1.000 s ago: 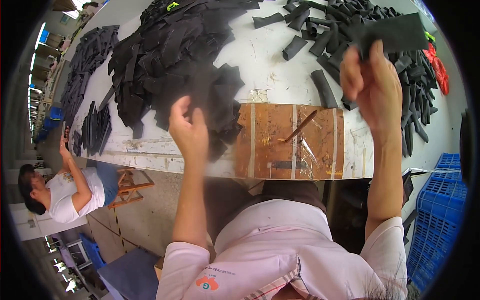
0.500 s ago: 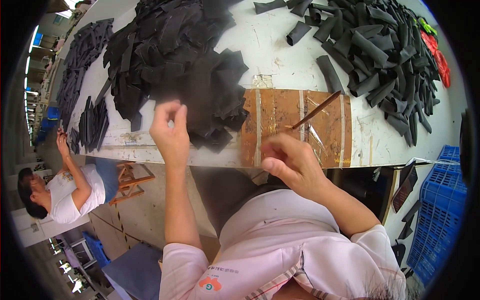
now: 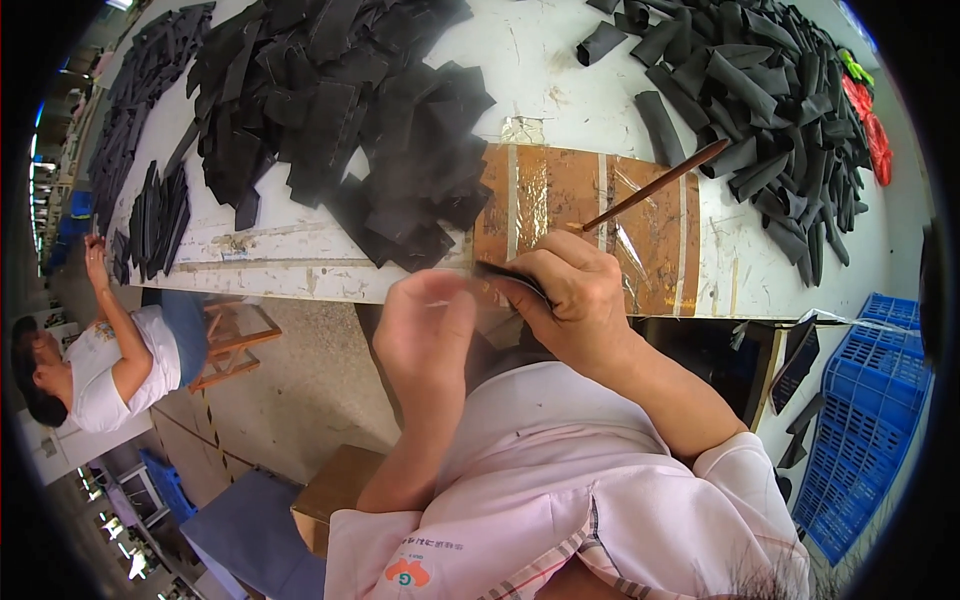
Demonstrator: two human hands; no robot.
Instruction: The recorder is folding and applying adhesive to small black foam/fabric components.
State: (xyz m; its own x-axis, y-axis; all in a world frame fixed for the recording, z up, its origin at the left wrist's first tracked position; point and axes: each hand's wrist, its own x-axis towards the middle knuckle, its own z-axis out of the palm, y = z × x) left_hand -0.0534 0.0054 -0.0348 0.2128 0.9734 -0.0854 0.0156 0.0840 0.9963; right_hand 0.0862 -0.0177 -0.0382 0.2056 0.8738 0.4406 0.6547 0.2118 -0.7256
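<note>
My right hand (image 3: 585,292) is closed on a small black fabric piece (image 3: 515,277), held bent between thumb and fingers in front of the table edge. A thin dark-brown stick (image 3: 655,188) slants up and right from behind its knuckles; whether the fingers grip it is hidden. My left hand (image 3: 425,325), smeared by motion, is beside the piece, its fingers too blurred to read. Underneath the stick lies a brown board (image 3: 560,190) with strips of clear tape. Flat black fabric pieces (image 3: 330,110) are heaped just left of the board.
Rolled black tubes (image 3: 760,110) pile up at the right of the white table (image 3: 530,60), near a red bag (image 3: 868,130). More black strips (image 3: 158,220) lie far left. Blue crates (image 3: 865,420) stand at lower right. Another person (image 3: 120,350) sits at left.
My left hand has come right and down from the fabric heap toward my right hand. The black piece is now in my right hand. The stick's far end has shifted right and up.
</note>
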